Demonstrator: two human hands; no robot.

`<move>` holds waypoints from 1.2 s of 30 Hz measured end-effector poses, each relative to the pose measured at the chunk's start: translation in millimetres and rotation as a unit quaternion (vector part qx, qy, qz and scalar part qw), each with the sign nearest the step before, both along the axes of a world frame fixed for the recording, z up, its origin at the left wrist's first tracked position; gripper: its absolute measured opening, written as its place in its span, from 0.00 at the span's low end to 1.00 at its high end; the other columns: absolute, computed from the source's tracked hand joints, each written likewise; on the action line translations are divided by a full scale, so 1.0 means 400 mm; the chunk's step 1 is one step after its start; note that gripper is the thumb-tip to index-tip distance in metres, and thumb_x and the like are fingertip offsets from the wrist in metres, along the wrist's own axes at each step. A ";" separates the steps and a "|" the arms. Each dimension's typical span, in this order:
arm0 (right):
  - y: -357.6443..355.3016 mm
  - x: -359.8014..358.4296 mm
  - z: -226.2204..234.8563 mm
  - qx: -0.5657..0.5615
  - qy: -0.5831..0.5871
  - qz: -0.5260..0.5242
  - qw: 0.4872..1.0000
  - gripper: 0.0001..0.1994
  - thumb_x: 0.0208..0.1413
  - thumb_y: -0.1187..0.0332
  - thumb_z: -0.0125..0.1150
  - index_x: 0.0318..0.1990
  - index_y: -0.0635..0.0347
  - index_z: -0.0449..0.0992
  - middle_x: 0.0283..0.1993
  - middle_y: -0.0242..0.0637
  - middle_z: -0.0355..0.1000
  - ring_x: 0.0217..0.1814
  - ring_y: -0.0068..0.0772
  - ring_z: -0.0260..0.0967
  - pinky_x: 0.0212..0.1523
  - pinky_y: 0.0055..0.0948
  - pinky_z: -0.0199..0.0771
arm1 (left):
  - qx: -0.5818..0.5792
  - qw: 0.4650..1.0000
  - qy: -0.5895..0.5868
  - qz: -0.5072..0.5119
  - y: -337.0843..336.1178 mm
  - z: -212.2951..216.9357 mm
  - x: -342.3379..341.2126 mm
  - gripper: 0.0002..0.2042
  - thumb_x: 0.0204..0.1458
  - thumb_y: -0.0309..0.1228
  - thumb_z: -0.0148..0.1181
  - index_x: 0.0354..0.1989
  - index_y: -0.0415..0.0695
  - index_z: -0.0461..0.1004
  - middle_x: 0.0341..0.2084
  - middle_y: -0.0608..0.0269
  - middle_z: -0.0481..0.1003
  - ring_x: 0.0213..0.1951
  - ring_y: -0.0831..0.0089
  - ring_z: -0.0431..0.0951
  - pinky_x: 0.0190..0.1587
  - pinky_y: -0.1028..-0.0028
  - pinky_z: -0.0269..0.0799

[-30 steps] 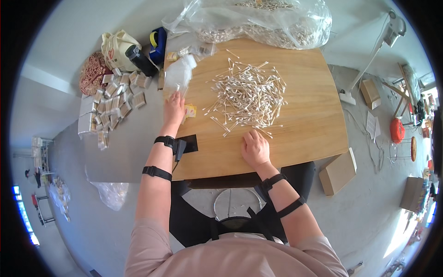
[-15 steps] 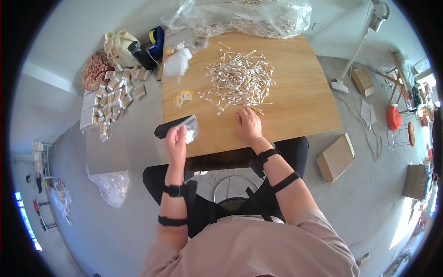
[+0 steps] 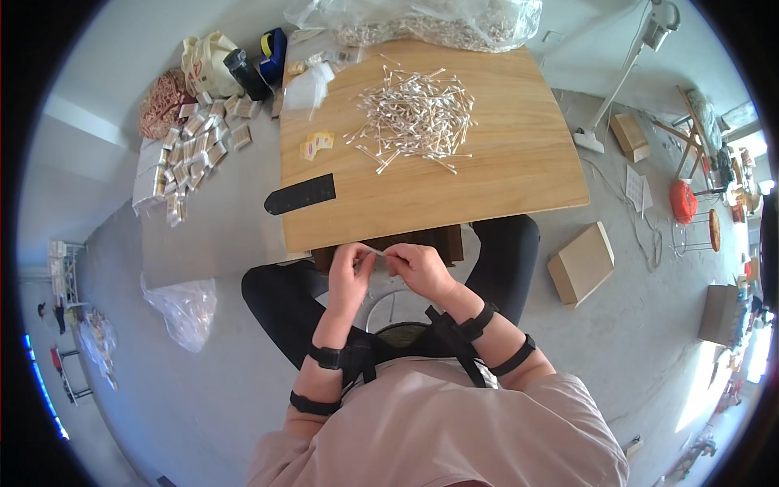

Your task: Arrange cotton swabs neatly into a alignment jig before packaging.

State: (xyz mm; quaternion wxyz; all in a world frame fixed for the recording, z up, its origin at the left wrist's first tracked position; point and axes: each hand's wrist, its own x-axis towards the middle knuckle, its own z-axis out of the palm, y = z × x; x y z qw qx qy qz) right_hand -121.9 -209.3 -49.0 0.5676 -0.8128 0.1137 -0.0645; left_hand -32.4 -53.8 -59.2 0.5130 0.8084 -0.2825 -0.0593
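My left hand (image 3: pixel 350 274) and my right hand (image 3: pixel 422 271) meet just off the table's near edge, fingers pinched. Between them shows a thin pale edge of a small clear plastic bag (image 3: pixel 376 252); the fingers hide most of it. A loose heap of cotton swabs (image 3: pixel 418 114) lies on the wooden table (image 3: pixel 503 174), beyond my hands. Left of the heap are small yellow-and-white cards (image 3: pixel 316 144) and a stack of clear plastic bags (image 3: pixel 307 91). A flat black strip (image 3: pixel 300 194) lies across the table's left edge.
Many small packs of swabs (image 3: pixel 195 154) are piled on the grey surface at the left, by a black bottle (image 3: pixel 246 75) and a cloth bag (image 3: pixel 209 65). A large clear sack of swabs (image 3: pixel 430 28) stands at the back. A cardboard box (image 3: pixel 581 265) sits on the floor, right.
My left hand has brought the plastic bag down and right, off the table. My right hand has left the near side of the swab heap and joined it at the bag.
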 end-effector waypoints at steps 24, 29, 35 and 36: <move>0.022 0.002 0.032 -0.073 -0.098 -0.050 0.991 0.14 0.50 0.78 0.60 0.46 0.65 0.75 0.38 0.49 0.76 0.39 0.52 0.76 0.38 0.40 0.78 | 0.048 0.978 0.194 -0.051 -0.025 0.033 -0.009 0.06 0.58 0.28 0.61 0.31 0.38 0.77 0.23 0.66 0.75 0.28 0.80 0.72 0.33 0.78 0.67; 0.016 0.001 0.025 -0.091 -0.103 -0.033 0.990 0.15 0.50 0.79 0.59 0.48 0.65 0.74 0.39 0.50 0.77 0.40 0.52 0.76 0.39 0.41 0.78 | 0.054 0.983 0.157 -0.077 -0.022 0.027 -0.003 0.05 0.56 0.26 0.62 0.32 0.38 0.76 0.22 0.63 0.74 0.27 0.77 0.71 0.32 0.75 0.67; -0.003 0.000 0.027 -0.095 -0.051 -0.034 0.994 0.13 0.49 0.78 0.60 0.44 0.61 0.75 0.34 0.46 0.76 0.37 0.51 0.75 0.35 0.42 0.77 | 0.066 0.985 0.130 -0.094 -0.028 0.029 -0.001 0.06 0.56 0.27 0.61 0.29 0.37 0.74 0.20 0.61 0.71 0.25 0.74 0.70 0.29 0.73 0.66; -0.017 0.002 0.024 -0.155 -0.074 -0.042 0.984 0.11 0.47 0.77 0.60 0.41 0.59 0.77 0.32 0.44 0.75 0.36 0.50 0.75 0.34 0.41 0.76 | 0.087 0.985 0.123 -0.087 -0.031 0.032 -0.002 0.07 0.56 0.27 0.60 0.28 0.37 0.73 0.19 0.60 0.71 0.25 0.72 0.70 0.29 0.72 0.66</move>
